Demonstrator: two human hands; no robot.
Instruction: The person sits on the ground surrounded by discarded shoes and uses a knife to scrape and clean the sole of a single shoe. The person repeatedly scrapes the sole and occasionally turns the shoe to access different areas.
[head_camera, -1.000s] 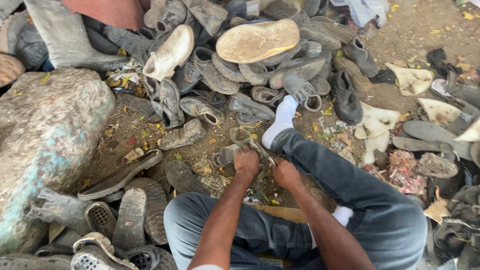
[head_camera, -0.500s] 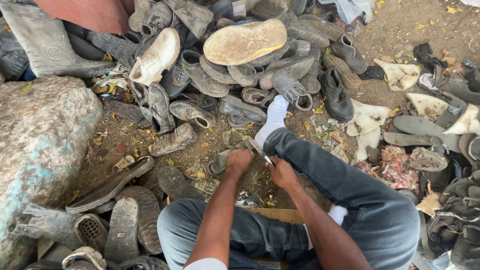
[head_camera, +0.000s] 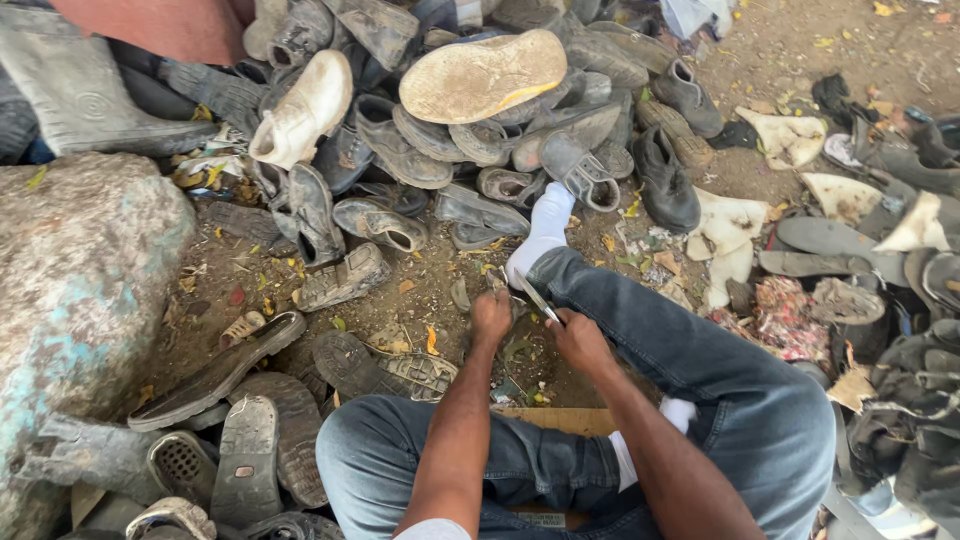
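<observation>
1. The ground (head_camera: 800, 40) is bare packed dirt with dry leaf bits and scraps all over. It looks like an outdoor spot, nothing like a proper workbench.
2. The big rock (head_camera: 70, 290) on the left is greyish with blue-green patches, and loose soles lie right up against its base.
3. A heap of worn shoes (head_camera: 450, 130) fills the top of the view, with a pale upturned sole (head_camera: 483, 75) on top, a white shoe (head_camera: 305, 108) to its left and a grey rubber boot (head_camera: 90, 90) in the far corner.
4. The person sits on the ground in blue jeans (head_camera: 700, 360), right leg stretched toward the heap, white sock (head_camera: 545, 225) at the end of it, left knee bent in close.
5. Both forearms reach forward and down, meeting over the dirt between the legs.
6. The left hand (head_camera: 491, 318) is curled shut on a small dark scrap (head_camera: 497, 287) — it lies just beside the sock, and I can't tell what kind of piece it is.
7. The right hand (head_camera: 580, 342) is clamped round a knife (head_camera: 535, 297) — the blade angles up-left toward that scrap.
</observation>
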